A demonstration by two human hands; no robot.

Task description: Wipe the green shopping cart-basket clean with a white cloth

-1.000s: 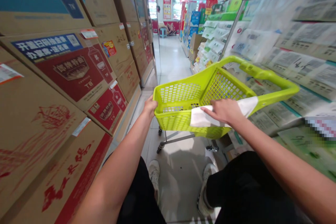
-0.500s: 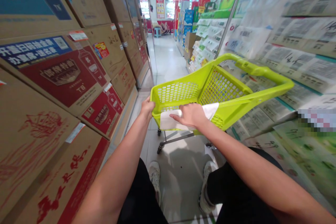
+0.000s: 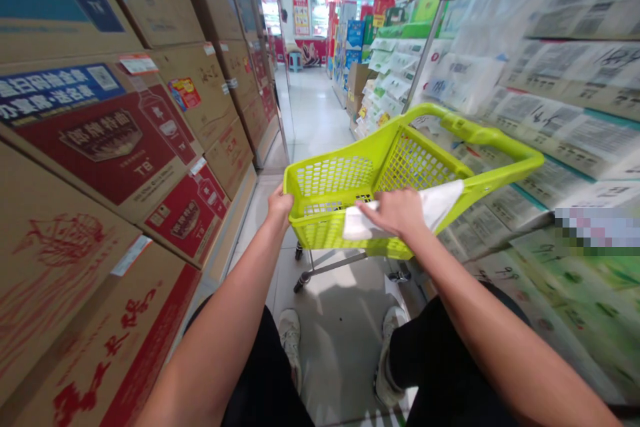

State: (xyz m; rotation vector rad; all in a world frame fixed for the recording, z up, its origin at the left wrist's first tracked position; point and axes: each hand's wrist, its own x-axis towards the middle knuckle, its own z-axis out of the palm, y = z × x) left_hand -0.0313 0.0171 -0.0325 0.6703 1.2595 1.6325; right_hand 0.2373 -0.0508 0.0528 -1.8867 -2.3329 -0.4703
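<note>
1. The green cart [image 3: 395, 160] is right in front of the person, past both knees. It stands on the floor [image 3: 320, 333] and lies mostly sideways to them.
2. Its long way runs from the low end at the left to the handle [image 3: 493, 140] at the right, which points up and a bit away.
3. The left hand [image 3: 280, 205] holds on to the low end, at the corner. Some of its fingers are hidden behind the rim.
4. The right hand [image 3: 401, 210] grips a white cloth [image 3: 445, 203] that hangs over the near side rim. This hand is closer to the handle, but does not touch it.
5. Big boxes [image 3: 173, 217] are piled on the left, and white packs [image 3: 550, 120] on the right.
6. Half a second ago, the right hand and cloth are down by the low end, near the left hand. Now they are farther right along the same rim, so the hands are wider apart.
7. The left hand stays on the same corner.
</note>
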